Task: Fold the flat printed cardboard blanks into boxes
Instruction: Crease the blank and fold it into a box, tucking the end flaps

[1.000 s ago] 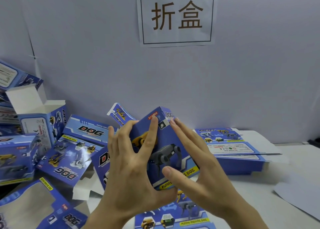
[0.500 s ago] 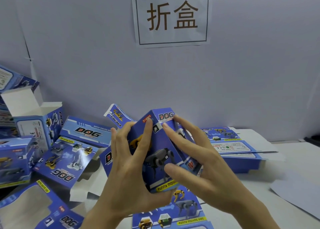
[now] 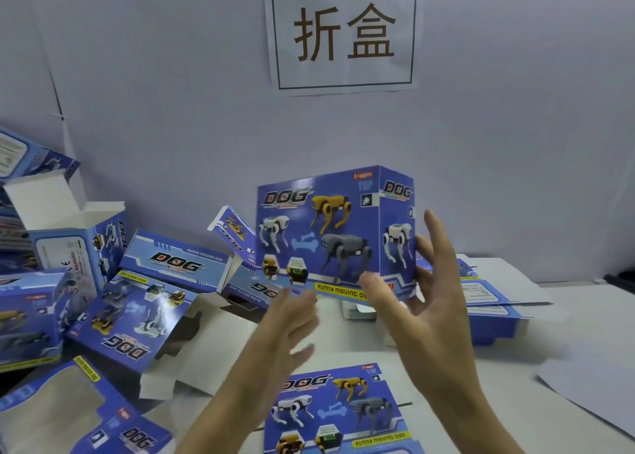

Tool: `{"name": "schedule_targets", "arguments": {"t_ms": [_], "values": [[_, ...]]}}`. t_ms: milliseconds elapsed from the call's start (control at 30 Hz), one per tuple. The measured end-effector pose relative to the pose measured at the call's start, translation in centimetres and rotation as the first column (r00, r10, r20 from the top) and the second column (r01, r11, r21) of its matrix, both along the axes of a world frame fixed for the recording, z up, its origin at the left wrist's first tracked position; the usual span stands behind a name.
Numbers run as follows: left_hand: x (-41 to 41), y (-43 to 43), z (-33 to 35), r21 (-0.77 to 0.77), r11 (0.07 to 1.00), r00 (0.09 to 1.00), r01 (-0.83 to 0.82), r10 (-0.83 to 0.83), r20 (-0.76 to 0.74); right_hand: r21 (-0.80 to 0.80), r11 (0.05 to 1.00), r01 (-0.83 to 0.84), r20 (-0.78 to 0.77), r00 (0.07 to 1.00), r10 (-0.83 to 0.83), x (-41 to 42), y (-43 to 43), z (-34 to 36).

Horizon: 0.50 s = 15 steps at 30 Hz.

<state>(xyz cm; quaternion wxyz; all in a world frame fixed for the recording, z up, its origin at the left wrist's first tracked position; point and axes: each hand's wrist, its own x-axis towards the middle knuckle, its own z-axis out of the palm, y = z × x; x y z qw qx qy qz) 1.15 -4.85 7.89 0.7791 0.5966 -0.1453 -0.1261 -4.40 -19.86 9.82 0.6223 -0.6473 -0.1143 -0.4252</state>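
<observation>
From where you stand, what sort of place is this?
Probably a packaging workbench for box folding: a paper sign on the wall, assembled blue toy-dog boxes piled at left, and flat printed blanks lying on the white table.

Packing workstation: wall sign (image 3: 343, 32) above piled printed boxes (image 3: 123, 302).

The white table (image 3: 567, 319) runs along the wall. A flat printed blank (image 3: 340, 409) lies at the bottom centre of the frame. At mid right sits a low stack of flat blanks (image 3: 488, 302), and a pale sheet (image 3: 591, 395) lies at the lower right. On the left, overlapping blue blanks (image 3: 134, 319) crowd the table beside folded boxes (image 3: 27, 319), one with white flaps open (image 3: 68, 247).
</observation>
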Motion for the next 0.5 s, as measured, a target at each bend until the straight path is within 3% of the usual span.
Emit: {"name": "schedule_targets", "arguments": {"t_ms": [33, 100, 267, 367, 433, 500], "values": [[0.1, 0.3, 0.2, -0.133, 0.987, 0.993, 0.085, -0.096, -0.074, 0.036, 0.998, -0.043, -0.01, 0.999, 0.044, 0.0, 0.0, -0.1], [0.3, 0.5, 0.5, -0.257, 0.959, 0.983, 0.115, -0.146, -0.107, 0.073, 0.99, -0.122, -0.046, 0.991, 0.126, 0.2, 0.0, -0.3], [1.1, 0.2, 0.0, -0.397, 0.917, 0.999, -0.048, 0.034, -0.042, 0.036, 0.99, -0.139, -0.172, 0.975, 0.143, 0.8, -0.6, -0.5], [1.8, 0.9, -0.4, -0.296, 0.937, 0.948, -0.185, 0.25, 0.199, 0.001, 1.0, -0.023, -0.187, 0.982, 0.023, 1.1, -1.6, -0.4], [2.4, 1.3, -0.9, -0.133, 0.919, 0.802, -0.37, 0.388, 0.454, 0.004, 0.999, -0.037, -0.15, 0.988, 0.037, 1.0, -2.3, 0.0], [2.8, 1.5, -1.2, 0.055, 0.829, 0.609, -0.557, 0.362, 0.706, -0.053, 0.994, -0.092, -0.128, 0.988, 0.085, 0.8, -2.7, 0.5]]}}
